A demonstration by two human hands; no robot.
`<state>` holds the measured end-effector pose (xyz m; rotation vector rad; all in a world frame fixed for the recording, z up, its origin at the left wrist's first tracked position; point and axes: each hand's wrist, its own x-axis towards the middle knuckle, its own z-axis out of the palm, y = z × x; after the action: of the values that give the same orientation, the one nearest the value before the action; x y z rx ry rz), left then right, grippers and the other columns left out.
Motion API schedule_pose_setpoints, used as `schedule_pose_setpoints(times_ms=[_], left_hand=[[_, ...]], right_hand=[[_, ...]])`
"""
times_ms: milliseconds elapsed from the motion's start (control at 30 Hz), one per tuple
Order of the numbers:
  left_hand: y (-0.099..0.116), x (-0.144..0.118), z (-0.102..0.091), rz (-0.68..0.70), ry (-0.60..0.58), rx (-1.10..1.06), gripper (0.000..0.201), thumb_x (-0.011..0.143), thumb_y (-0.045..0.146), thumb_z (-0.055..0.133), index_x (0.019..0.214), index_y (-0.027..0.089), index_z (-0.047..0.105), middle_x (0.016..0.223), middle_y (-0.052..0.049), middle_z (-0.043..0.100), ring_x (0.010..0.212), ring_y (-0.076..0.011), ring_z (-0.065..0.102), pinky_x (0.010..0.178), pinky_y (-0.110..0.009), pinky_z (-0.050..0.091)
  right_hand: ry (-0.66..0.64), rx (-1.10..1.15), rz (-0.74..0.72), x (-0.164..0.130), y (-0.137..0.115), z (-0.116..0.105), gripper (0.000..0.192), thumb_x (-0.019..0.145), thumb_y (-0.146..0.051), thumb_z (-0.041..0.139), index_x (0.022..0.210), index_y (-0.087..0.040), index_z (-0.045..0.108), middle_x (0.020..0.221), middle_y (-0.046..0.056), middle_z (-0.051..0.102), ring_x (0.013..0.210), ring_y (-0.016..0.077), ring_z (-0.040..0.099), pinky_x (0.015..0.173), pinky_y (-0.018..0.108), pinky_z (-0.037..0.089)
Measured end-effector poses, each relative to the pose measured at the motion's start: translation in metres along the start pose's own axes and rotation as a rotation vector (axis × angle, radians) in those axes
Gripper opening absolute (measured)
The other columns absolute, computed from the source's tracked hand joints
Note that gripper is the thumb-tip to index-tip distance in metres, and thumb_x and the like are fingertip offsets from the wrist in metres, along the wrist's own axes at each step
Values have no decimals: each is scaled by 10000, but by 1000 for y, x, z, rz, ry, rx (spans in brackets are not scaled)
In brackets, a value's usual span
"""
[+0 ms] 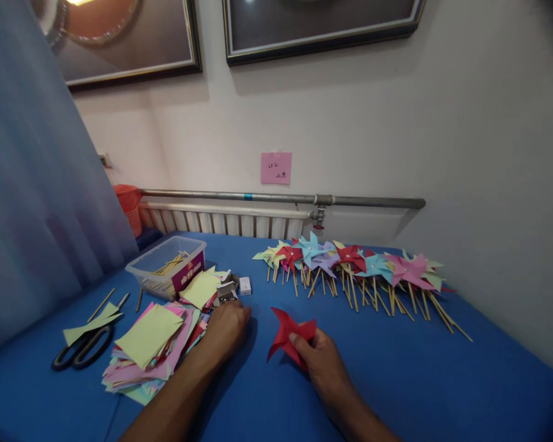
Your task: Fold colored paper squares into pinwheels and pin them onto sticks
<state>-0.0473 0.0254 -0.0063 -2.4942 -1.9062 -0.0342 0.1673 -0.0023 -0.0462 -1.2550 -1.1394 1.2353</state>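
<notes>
In the head view, the right hand [325, 363] has its grip clamped on a red paper pinwheel [283, 334], thumb pressed near the folded middle, over the near part of the blue table [258, 393]. The left hand [225, 324] is bent down at the near edge of a small open box [225, 288] of metal pieces; its fingertips are hidden, so I cannot tell whether that grip is together or clamped on anything. A small white box [244, 286] is just beside the open one. Left of the forearm lies a large paper stack [152, 334], with a smaller stack [203, 288] behind it, near a clear plastic tub [187, 276] of wooden sticks [172, 263]. Farther left lie black-handled scissors [92, 350] and a pale cut paper [92, 325]. Stick-mounted pinwheels [350, 258] lie in a row, far and right.
</notes>
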Motion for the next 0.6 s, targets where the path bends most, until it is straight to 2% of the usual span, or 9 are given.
schedule_pose_setpoints(times_ms=[267, 467, 600], left_hand=[[2, -2, -3, 22, 20, 5, 363, 996, 140, 369, 999, 145, 732, 998, -156, 715, 961, -284, 705, 812, -373, 521], [3, -4, -7, 23, -8, -18, 331, 968, 102, 404, 967, 138, 733, 1004, -166, 719, 957, -280, 707, 798, -352, 509], [1, -3, -7, -8, 27, -118, 308, 964, 108, 416, 964, 146, 721, 1009, -155, 725, 953, -276, 696, 794, -350, 487]], right_hand=[[2, 10, -10, 1, 4, 0, 243, 682, -429, 740, 759, -202, 702, 682, 19, 728, 620, 203, 621, 604, 294, 487], [20, 40, -22, 2, 5, 0, 257, 677, -425, 754, 788, -197, 711, 703, 21, 730, 646, 210, 631, 623, 304, 492], [13, 52, -27, 0, 3, 1, 248, 686, -426, 752, 772, -199, 698, 683, 11, 710, 625, 197, 608, 614, 299, 479]])
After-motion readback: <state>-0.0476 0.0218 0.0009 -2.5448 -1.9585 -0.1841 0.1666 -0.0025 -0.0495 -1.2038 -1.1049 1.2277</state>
